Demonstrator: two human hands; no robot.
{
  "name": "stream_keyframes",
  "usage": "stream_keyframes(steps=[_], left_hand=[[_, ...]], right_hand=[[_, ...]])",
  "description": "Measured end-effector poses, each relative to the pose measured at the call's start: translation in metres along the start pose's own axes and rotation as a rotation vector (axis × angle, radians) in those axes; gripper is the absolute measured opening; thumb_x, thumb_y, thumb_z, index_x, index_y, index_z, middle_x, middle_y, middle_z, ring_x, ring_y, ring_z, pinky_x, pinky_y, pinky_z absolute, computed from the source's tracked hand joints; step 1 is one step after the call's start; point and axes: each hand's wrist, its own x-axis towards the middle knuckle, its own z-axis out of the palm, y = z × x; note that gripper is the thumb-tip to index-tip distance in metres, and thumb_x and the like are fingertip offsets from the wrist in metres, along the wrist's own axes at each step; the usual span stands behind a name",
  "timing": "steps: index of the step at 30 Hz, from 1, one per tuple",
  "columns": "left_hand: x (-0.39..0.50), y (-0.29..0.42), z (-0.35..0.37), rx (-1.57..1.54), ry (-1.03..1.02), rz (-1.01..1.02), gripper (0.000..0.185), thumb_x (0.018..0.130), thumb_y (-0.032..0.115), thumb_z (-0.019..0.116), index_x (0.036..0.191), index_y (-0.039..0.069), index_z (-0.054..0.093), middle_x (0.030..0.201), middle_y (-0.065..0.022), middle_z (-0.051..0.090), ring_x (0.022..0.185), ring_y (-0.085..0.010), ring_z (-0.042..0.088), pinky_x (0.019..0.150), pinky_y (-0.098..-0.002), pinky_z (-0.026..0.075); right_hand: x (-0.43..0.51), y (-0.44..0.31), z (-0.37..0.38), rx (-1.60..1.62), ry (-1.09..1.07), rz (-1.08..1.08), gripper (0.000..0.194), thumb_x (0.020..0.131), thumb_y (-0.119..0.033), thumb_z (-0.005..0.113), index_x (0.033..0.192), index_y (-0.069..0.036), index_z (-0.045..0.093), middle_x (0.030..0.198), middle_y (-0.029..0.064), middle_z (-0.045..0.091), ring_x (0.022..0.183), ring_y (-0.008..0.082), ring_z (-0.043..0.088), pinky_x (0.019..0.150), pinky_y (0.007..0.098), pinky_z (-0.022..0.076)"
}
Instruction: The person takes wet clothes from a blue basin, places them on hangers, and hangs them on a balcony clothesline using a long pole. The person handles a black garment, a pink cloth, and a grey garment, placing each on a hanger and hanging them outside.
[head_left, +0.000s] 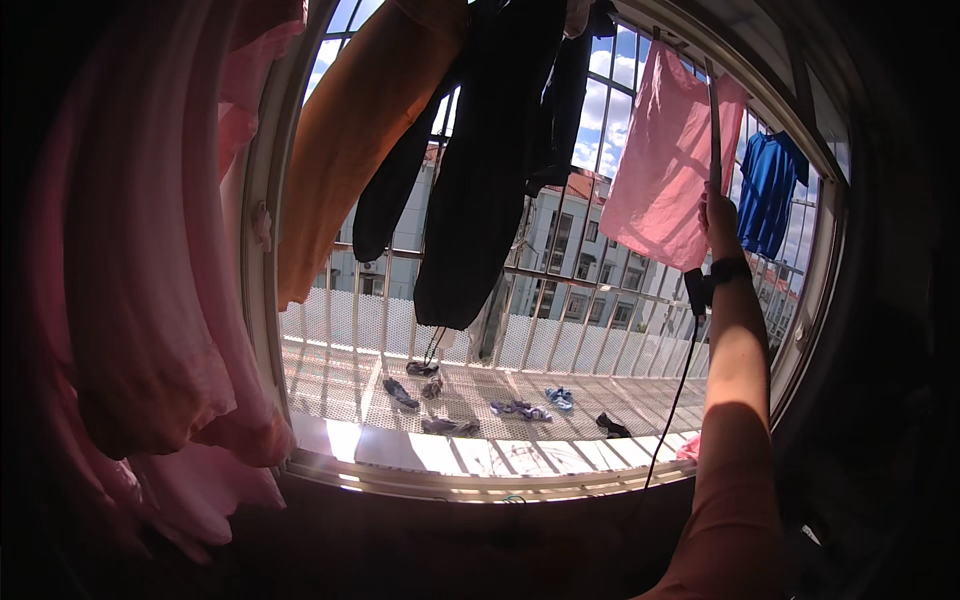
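Note:
Stretched out through the open window, my right hand (718, 214) grips the lower end of a long pole (713, 135) that reaches up toward the hanging laundry. Just behind the pole hangs a pink cloth (660, 165); whether the two touch is unclear. To its right is a blue short-sleeved shirt (771, 187). Dark trousers (480, 172) and an orange-brown garment (367, 135) hang further left. A black device with a cable (681, 382) is strapped at my right wrist. My left hand is out of view.
Pink curtains (165, 262) hang at the left beside the window frame (270, 225). Several small dark and bluish cloth items (525, 410) lie on the perforated ledge (352, 360) outside. Metal bars (517, 322) enclose it, with buildings beyond.

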Motion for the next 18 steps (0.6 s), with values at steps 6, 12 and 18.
stream_keyframes(steps=[6, 12, 18], left_hand=[[-0.018, 0.034, -0.001, 0.017, 0.087, 0.079, 0.044, 0.093, 0.044, 0.036, 0.117, 0.01, 0.05, 0.093, -0.0049, 0.058, 0.076, -0.0137, 0.055, 0.066, -0.0264, 0.046], [-0.038, 0.055, 0.006, 0.016, 0.159, 0.18, 0.044, 0.092, 0.044, 0.036, 0.116, 0.01, 0.05, 0.091, -0.0045, 0.058, 0.074, -0.0137, 0.056, 0.065, -0.0271, 0.046], [-0.055, 0.06, 0.002, -0.067, 0.234, 0.156, 0.046, 0.092, 0.046, 0.037, 0.116, 0.009, 0.05, 0.091, -0.0051, 0.059, 0.073, -0.015, 0.057, 0.062, -0.0278, 0.047]], right_hand=[[0.05, -0.025, 0.019, -0.003, -0.057, -0.027, 0.034, 0.079, -0.041, 0.06, 0.068, -0.01, 0.05, 0.05, -0.0032, 0.044, 0.037, 0.0067, 0.039, 0.033, 0.0208, 0.0262], [0.086, -0.047, 0.042, -0.018, -0.079, -0.108, 0.047, 0.08, -0.052, 0.055, 0.071, -0.006, 0.051, 0.049, -0.0005, 0.042, 0.036, 0.0096, 0.036, 0.036, 0.0247, 0.0249], [0.104, -0.061, 0.051, -0.002, -0.185, -0.074, 0.046, 0.08, -0.055, 0.053, 0.065, -0.011, 0.052, 0.047, -0.0034, 0.041, 0.036, 0.0068, 0.036, 0.035, 0.023, 0.0247]])
